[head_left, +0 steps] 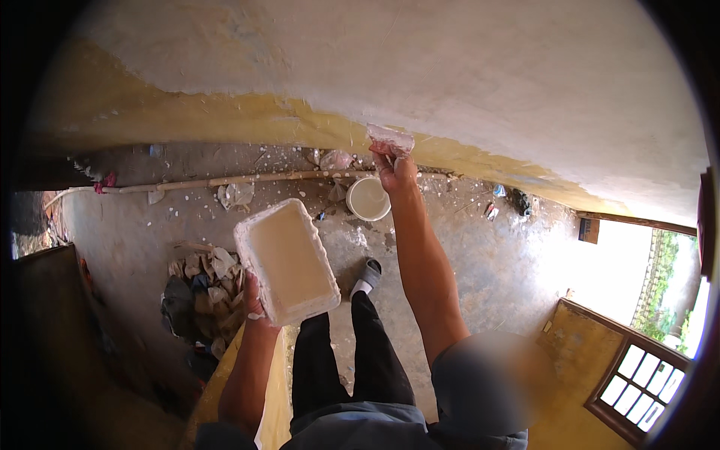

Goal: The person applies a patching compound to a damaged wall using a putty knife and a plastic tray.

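Observation:
My left hand [255, 298] grips the side of a rectangular tray [322, 251], its rim crusted with whitish plaster and its inside pale beige. Out at the wall, my right hand [396, 171] is closed on a putty knife [391, 140] smeared with pinkish-white plaster, with some red showing near the fingers. The blade lies at or very close to the wall [450, 82], where a whitish coat borders a yellow band [247, 112]. Whether the blade touches the wall I cannot tell.
A white bucket [368, 199] stands on the splattered floor below my right hand. A long pole [225, 181] lies along the wall base among scraps. Crumpled sacks [214, 289] are heaped at left. At right are a bright doorway [622, 262] and a paned window [639, 386].

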A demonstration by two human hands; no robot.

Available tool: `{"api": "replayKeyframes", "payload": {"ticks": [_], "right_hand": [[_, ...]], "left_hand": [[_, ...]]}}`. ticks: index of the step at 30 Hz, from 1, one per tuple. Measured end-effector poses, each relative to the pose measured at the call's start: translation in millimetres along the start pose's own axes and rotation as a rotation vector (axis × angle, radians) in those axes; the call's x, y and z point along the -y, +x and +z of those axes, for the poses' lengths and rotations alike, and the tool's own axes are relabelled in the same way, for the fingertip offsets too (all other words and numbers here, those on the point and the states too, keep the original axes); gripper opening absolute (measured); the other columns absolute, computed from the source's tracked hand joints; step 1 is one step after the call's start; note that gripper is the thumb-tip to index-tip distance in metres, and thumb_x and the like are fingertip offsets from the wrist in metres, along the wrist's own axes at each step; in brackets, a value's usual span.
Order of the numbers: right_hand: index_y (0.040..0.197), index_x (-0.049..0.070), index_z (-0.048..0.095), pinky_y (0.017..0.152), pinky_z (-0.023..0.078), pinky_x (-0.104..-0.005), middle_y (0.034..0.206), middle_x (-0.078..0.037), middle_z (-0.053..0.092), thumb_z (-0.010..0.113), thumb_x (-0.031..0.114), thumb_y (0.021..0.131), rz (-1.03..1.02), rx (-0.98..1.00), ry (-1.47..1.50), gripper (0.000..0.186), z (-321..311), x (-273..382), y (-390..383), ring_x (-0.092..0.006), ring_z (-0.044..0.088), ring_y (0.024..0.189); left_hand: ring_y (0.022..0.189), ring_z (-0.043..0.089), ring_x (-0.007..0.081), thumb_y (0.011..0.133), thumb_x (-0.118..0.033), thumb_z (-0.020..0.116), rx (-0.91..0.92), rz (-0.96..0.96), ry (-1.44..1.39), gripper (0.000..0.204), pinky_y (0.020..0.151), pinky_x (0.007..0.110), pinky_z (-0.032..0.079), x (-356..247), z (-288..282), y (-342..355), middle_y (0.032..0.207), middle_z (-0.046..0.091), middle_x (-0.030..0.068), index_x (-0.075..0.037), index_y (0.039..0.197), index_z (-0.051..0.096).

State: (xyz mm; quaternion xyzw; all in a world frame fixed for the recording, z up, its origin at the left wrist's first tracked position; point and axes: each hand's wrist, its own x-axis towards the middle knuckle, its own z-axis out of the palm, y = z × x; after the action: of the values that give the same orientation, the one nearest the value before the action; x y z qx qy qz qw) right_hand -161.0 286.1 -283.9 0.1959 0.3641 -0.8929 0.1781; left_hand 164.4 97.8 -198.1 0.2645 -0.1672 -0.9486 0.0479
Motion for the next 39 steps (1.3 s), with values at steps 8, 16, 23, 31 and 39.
{"api": "replayKeyframes", "payload": {"ticks": [8,16,23,31,39], "right_hand": [[0.082,-0.009,0.05,0.094,0.056,-0.0402,0.091,-0.022,0.057,0.051,-0.003,0.087,-0.16,-0.06,0.087,0.008,158.2,147.9,-60.0,-0.0355,0.061,0.098],[0.095,-0.014,0.055,0.093,0.057,-0.0415,0.099,-0.026,0.061,0.051,0.0,0.09,-0.473,0.412,0.02,0.015,245.2,236.4,-186.1,-0.0315,0.063,0.101],[0.096,-0.003,0.056,0.087,0.057,-0.0394,0.093,-0.015,0.062,0.056,0.003,0.089,-0.027,0.113,-0.014,0.009,82.2,6.0,-59.8,-0.0257,0.064,0.091],[0.093,-0.006,0.048,0.091,0.055,-0.0471,0.092,-0.018,0.059,0.048,0.0,0.091,-0.008,0.018,0.155,0.006,110.7,16.4,16.7,-0.0339,0.062,0.096],[0.098,-0.019,0.051,0.095,0.056,-0.0426,0.104,-0.036,0.058,0.05,-0.001,0.091,-0.177,0.451,0.167,0.02,301.6,201.2,-154.8,-0.0418,0.058,0.108]], "left_hand": [[0.122,0.049,0.0295,0.082,-0.053,0.064,-0.145,0.038,0.081,0.076,0.102,0.047,0.042,-19.8,21.6,-16.1,0.135,0.049,0.0097,-0.011,0.141,0.038],[0.122,0.05,0.0303,0.083,-0.053,0.063,-0.071,-0.003,0.043,0.076,0.102,0.048,0.042,-34.1,39.8,-20.7,0.135,0.05,0.0105,-0.01,0.14,0.038],[0.123,0.049,0.0301,0.082,-0.051,0.065,-0.141,0.055,0.056,0.077,0.102,0.048,0.041,-38.9,17.0,-15.6,0.136,0.049,0.0104,-0.01,0.141,0.037],[0.123,0.048,0.0305,0.082,-0.053,0.064,-0.154,0.066,0.047,0.078,0.102,0.048,0.041,-37.8,-1.9,-11.3,0.136,0.048,0.0106,-0.009,0.141,0.037],[0.119,0.052,0.0317,0.082,-0.051,0.065,-0.11,0.025,0.008,0.074,0.099,0.051,0.044,-42.6,36.0,-21.2,0.131,0.053,0.0114,-0.009,0.138,0.042]]}}
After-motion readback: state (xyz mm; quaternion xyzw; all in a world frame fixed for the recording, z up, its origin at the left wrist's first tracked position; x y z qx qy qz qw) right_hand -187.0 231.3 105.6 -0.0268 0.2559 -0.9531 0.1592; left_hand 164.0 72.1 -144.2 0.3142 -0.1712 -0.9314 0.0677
